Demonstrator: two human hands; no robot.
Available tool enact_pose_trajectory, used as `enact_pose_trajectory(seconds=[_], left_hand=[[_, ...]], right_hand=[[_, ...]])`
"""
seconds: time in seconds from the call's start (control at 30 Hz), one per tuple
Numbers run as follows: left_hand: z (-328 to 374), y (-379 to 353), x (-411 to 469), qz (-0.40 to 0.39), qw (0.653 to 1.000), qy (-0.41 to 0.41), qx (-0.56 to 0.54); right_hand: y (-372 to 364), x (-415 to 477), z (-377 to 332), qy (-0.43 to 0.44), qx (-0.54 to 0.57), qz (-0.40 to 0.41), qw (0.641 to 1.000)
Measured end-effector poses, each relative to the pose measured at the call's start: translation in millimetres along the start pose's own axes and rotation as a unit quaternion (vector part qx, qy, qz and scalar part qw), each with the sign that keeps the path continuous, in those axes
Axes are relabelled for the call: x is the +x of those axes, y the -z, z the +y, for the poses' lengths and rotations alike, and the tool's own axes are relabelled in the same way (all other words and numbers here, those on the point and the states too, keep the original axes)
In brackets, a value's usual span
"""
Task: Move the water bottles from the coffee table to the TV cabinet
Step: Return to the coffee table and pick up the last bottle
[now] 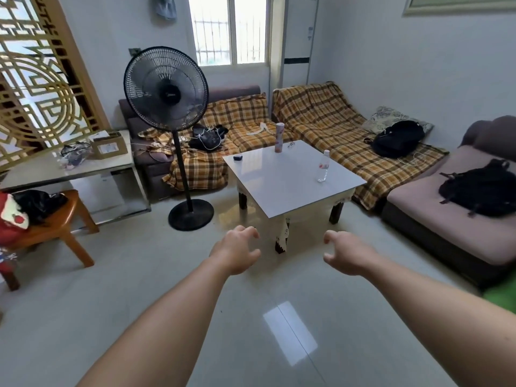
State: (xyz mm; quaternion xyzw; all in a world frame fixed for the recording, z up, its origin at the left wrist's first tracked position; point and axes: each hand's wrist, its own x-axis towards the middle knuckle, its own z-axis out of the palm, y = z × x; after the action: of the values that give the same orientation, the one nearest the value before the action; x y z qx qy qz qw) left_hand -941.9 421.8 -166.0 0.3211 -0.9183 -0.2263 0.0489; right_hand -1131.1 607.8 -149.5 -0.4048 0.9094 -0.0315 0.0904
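Observation:
A clear plastic water bottle with a white cap stands upright near the right edge of the white coffee table. A tall pink cylindrical bottle stands at the table's far corner. Both arms reach forward over the floor, short of the table's near corner. My left hand and my right hand hold nothing, with their fingers curled and apart. The TV cabinet is out of view.
A black standing fan stands left of the table. Plaid-covered sofas wrap the far and right sides, with black backpacks on them. A small dark object lies on the table. A wooden stool and a glass side table are at left.

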Motion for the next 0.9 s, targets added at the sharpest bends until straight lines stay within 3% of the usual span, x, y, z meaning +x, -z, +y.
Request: enact_pose_trajectory(seconds=[0.4, 0.73, 0.9], left_hand=[[32, -28, 145, -0.062, 0.993, -0.099, 0.017], [51, -29, 297, -0.071, 0.995, -0.054, 0.044], [78, -35, 373, -0.066, 0.997, -0.041, 0.004]], right_hand=[[17, 114, 19, -0.070, 0.001, 0.024, 0.997], [15, 265, 86, -0.061, 0.058, 0.006, 0.996], [28, 331, 122, -0.057, 0.064, -0.023, 0.996]])
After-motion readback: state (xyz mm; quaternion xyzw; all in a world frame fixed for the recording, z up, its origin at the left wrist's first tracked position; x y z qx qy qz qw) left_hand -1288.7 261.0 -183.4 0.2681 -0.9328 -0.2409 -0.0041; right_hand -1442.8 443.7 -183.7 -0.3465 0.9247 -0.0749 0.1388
